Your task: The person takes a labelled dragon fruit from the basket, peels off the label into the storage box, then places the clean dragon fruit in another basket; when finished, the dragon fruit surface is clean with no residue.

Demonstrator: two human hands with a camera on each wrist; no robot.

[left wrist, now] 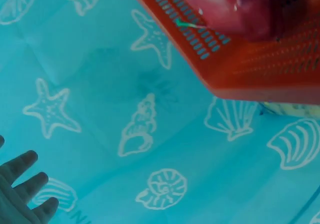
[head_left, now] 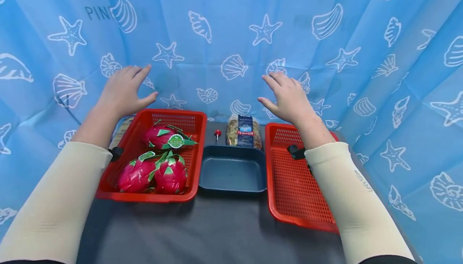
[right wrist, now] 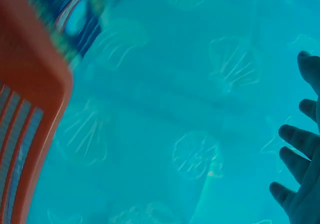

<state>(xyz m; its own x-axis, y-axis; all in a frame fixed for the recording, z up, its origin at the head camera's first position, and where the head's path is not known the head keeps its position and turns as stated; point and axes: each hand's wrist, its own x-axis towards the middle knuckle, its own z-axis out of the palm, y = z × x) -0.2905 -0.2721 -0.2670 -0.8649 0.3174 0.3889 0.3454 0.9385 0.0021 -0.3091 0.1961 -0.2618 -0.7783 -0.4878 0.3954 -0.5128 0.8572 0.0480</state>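
Raised in front of the curtain, my left hand [head_left: 124,91] holds nothing, its thumb apart from the fingers. Below it is a red basket [head_left: 201,155] with several pink dragon fruits [head_left: 171,175], one bearing a round green label. My right hand [head_left: 287,95], also raised with nothing in it, is over the back of a second red basket [head_left: 304,215], partly hidden by the forearm. In the wrist views the left fingers [left wrist: 25,161] and right fingers [right wrist: 300,141] are spread apart, well away from the baskets.
Between the baskets sits a dark rectangular pan [head_left: 233,169]. Behind it stand a bag of Agnesi pasta [head_left: 249,133] and a small red lollipop [head_left: 218,134]. A yellowish package [head_left: 121,133] shows behind the left basket. A blue shell-patterned curtain [head_left: 231,35] surrounds the grey table [head_left: 217,232].
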